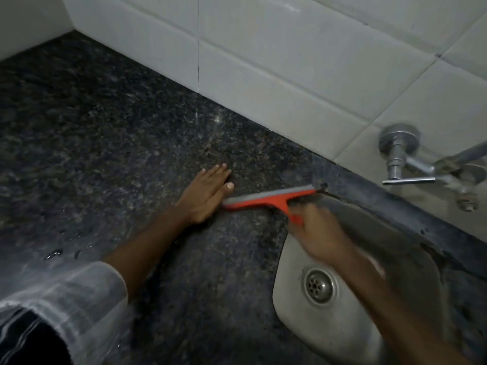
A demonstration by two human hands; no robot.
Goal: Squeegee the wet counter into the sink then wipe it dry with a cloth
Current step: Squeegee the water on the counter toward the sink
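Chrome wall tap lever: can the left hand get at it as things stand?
Probably not easily: the left hand lies flat on the dark granite counter, and the right hand with the orange squeegee lies between it and the lever.

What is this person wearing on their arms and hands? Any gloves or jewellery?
Both hands are bare: no gloves, rings or watch show on the left hand or the right hand, though the right one is blurred. The left arm has a light, pale grey sleeve pushed up near the elbow, faintly checked. The right forearm is bare as far as the picture shows.
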